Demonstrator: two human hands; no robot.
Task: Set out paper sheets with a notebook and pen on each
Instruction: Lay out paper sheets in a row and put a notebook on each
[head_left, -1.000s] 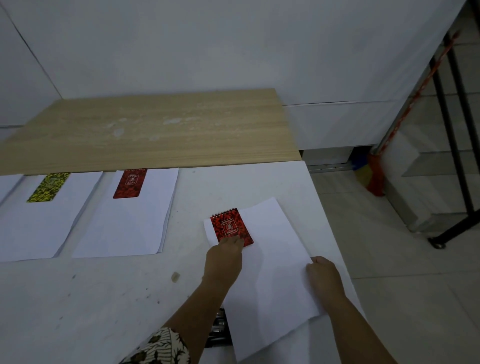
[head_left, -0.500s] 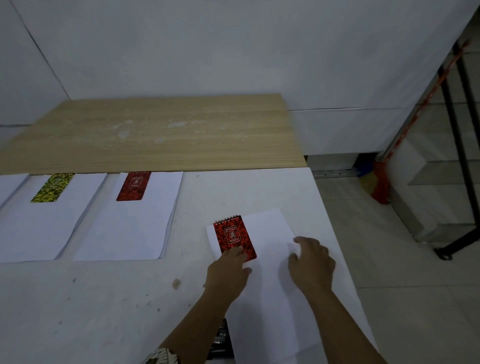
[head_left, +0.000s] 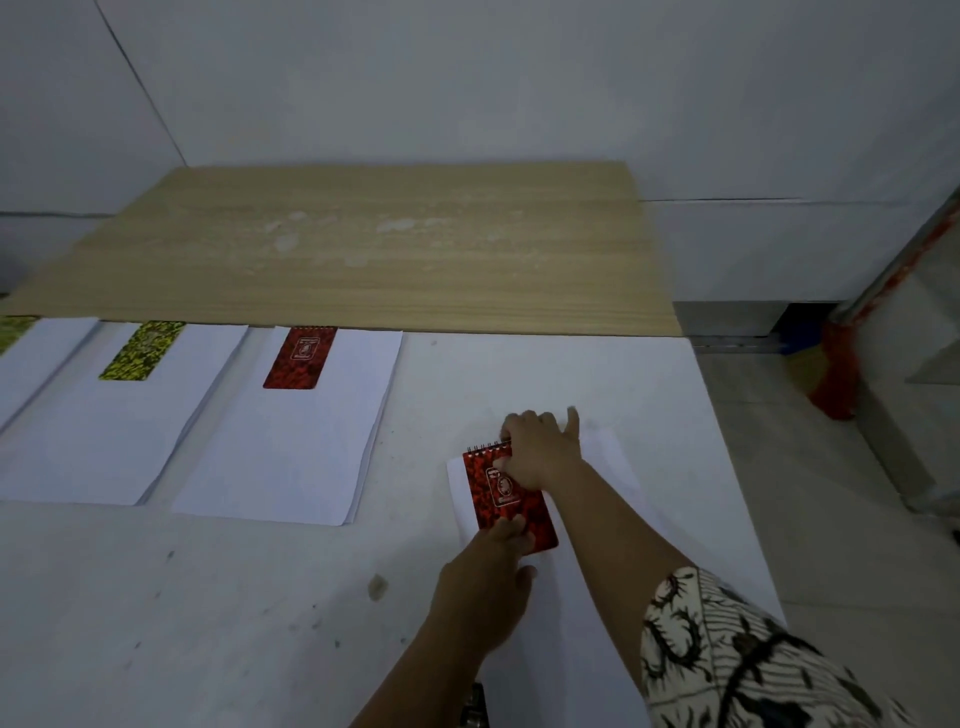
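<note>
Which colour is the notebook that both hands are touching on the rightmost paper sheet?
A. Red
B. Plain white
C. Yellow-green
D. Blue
A. The notebook under the left hand and right hand has a red patterned cover with a spiral at its far edge; it lies on the rightmost paper sheet. The yellow-green notebook lies untouched on a sheet further left.
</note>
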